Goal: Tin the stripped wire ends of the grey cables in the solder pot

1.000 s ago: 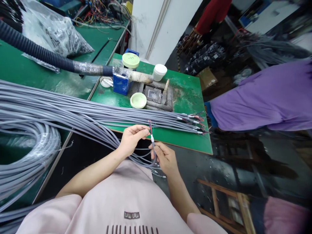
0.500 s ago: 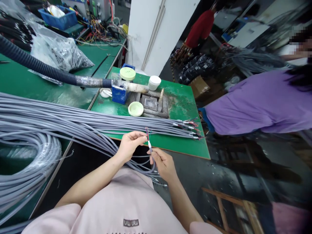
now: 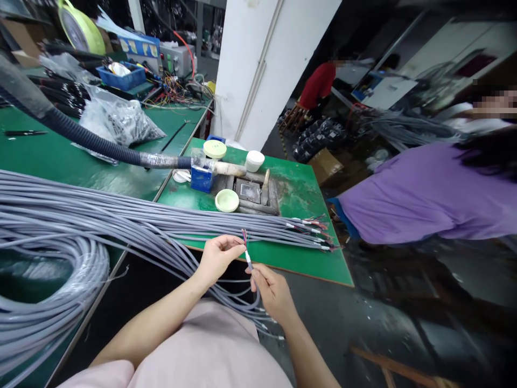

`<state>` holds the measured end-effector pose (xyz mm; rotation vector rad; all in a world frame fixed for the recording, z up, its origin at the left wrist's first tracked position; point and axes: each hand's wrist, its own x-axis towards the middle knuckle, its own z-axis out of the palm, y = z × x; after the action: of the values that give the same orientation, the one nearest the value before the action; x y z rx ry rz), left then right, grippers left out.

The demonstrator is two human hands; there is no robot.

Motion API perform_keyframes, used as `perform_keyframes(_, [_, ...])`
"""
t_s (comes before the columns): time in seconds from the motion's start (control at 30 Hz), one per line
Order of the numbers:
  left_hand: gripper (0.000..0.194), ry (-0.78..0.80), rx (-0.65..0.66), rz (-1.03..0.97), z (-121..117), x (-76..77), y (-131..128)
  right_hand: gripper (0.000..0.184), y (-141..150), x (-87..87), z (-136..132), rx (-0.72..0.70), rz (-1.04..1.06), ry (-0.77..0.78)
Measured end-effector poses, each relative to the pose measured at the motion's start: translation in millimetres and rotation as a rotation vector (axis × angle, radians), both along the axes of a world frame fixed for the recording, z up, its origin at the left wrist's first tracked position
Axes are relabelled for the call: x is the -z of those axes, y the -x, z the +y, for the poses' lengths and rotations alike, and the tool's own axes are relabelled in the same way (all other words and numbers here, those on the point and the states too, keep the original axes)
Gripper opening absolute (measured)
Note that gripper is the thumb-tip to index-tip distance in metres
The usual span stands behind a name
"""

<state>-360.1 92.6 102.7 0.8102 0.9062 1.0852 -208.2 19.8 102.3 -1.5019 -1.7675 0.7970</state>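
My right hand (image 3: 271, 291) grips a grey cable (image 3: 249, 264) just below the white band near its end. Thin coloured wires (image 3: 244, 236) fan upward from that end. My left hand (image 3: 221, 260) pinches at the base of these wires with thumb and forefinger. Behind both hands lies a long bundle of grey cables (image 3: 194, 216), its stripped ends with coloured wires pointing right. More grey cables hang below my hands at the table edge.
A solder pot (image 3: 250, 192) is set on the green table (image 3: 299, 188), beside a pale green dish (image 3: 226, 201) and a white cup (image 3: 254, 160). A ribbed hose (image 3: 100, 140) crosses from the left. Coiled cable (image 3: 92, 264) lies left. A person in purple (image 3: 424, 194) is at right.
The whole view has tilted upward, so the table and my hands appear lower in the picture. Both hands keep the same hold on the cable and its wires.
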Motion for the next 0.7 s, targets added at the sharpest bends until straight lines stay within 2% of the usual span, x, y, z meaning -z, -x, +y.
perform_keyframes(0.2, [0.017, -0.158, -0.051, 0.160, -2.2, 3.0, 0.6, 0.030, 0.7, -1.7, 0.7, -0.023, -0.040, -0.032])
perform_keyframes(0.5, [0.018, -0.064, -0.013, 0.007, -9.4, -1.6, -6.5, 0.030, 4.7, -2.1, -1.0, 0.010, 0.116, 0.073])
perform_keyframes(0.7, [0.017, 0.007, -0.015, -0.074, -9.7, 0.0, -9.8, 0.030, 3.7, -1.0, -0.2, 0.019, 0.055, 0.071])
